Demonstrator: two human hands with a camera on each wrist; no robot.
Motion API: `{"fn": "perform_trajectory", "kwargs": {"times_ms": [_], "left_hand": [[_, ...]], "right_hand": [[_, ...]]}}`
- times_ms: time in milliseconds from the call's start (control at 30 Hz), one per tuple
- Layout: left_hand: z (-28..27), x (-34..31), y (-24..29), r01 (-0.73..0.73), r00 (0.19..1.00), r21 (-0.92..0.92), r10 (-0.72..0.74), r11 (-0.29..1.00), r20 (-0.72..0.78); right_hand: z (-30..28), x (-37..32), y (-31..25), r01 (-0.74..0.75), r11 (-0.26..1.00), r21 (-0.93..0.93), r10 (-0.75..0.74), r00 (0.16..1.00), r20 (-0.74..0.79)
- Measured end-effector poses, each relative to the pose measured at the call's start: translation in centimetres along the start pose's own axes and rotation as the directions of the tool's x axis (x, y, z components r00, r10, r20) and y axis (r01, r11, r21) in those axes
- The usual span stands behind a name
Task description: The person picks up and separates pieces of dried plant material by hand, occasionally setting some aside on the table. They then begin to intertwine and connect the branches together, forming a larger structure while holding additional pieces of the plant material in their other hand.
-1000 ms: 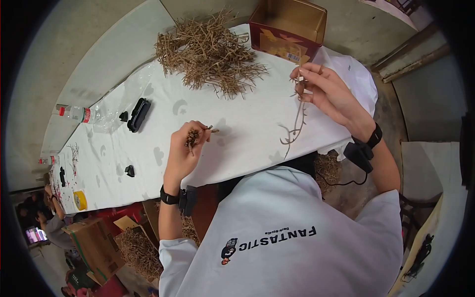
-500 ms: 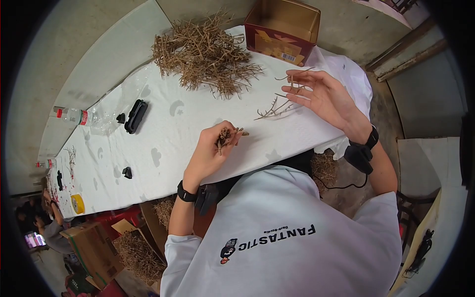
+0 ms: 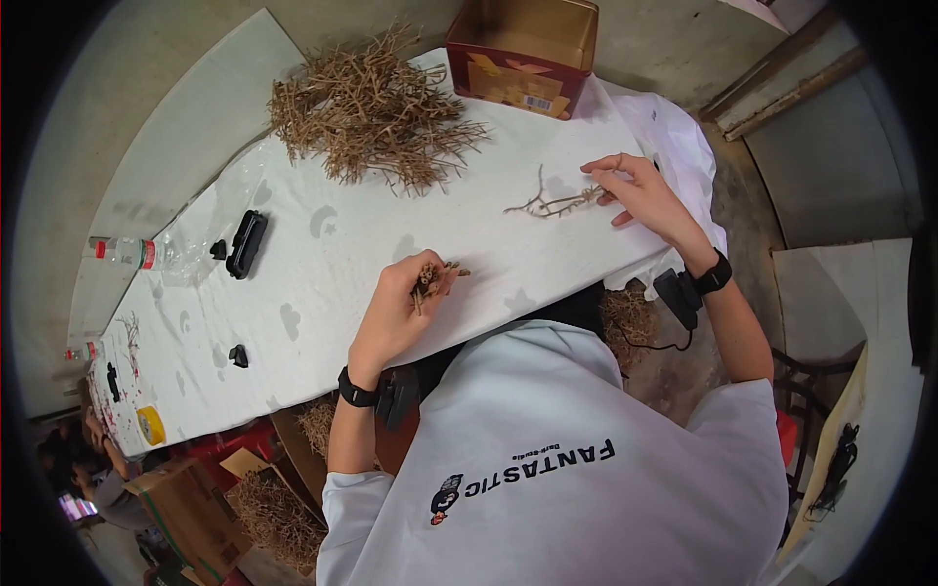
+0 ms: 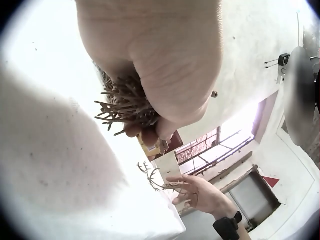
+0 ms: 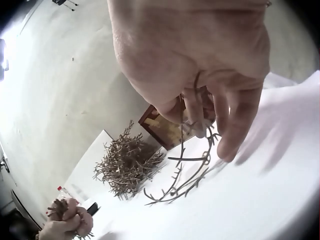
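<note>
My left hand (image 3: 393, 303) grips a bundle of short brown twigs (image 3: 430, 283), its cut ends bunched by the thumb. In the left wrist view, the bundle's thin branching tips (image 4: 125, 105) stick out of the fist. Farther right, my right hand (image 3: 645, 200) holds a few thin branched twigs (image 3: 557, 205) among its loosely bent fingers. From the right wrist view, these twigs (image 5: 187, 187) curve down and left over the white cloth. A tangled heap of dry twigs (image 3: 371, 112) lies across the table from both hands.
A red and gold box (image 3: 513, 93), its top uncovered, stands at the table's far edge. On the white tablecloth (image 3: 342, 283) are a black case (image 3: 247, 244), small black pieces, a plastic bottle (image 3: 127, 252) and yellow tape (image 3: 149, 425). Cardboard boxes (image 3: 191, 518) with more twigs stand below.
The twigs in my right hand have swung from pointing toward me to pointing left across the table. My left hand has moved right, still gripping its bundle. The head view has shifted slightly.
</note>
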State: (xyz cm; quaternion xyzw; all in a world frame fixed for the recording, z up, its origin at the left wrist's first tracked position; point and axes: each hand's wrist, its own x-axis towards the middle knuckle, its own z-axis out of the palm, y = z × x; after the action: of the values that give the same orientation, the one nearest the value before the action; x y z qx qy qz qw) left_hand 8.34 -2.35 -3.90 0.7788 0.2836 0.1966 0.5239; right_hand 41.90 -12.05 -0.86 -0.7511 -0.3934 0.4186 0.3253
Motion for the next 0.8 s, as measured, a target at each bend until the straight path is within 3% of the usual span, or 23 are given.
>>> {"fn": "perform_trajectory", "kwargs": {"times_ms": [200, 333, 567, 800], "left_hand": [[0.4, 0.1, 0.1, -0.003, 1.000, 0.018, 0.003, 1.000, -0.011], [0.7, 0.2, 0.3, -0.011, 1.000, -0.005, 0.011, 1.000, -0.002], [1.0, 0.2, 0.1, -0.040, 0.999, 0.002, 0.040, 0.999, 0.023], [1.6, 0.7, 0.3, -0.081, 0.995, -0.037, 0.083, 0.996, 0.052]], "right_hand": [[-2.4, 0.3, 1.7, 0.074, 0.997, -0.027, -0.075, 0.997, -0.031], [-3.4, -0.5, 2.0, 0.020, 0.996, 0.084, -0.017, 0.999, -0.037], [-4.3, -4.0, 1.2, 0.075, 0.950, 0.304, -0.052, 0.995, -0.086], [-6.6, -9.4, 2.0, 0.096, 0.933, 0.348, -0.081, 0.995, -0.058]]}}
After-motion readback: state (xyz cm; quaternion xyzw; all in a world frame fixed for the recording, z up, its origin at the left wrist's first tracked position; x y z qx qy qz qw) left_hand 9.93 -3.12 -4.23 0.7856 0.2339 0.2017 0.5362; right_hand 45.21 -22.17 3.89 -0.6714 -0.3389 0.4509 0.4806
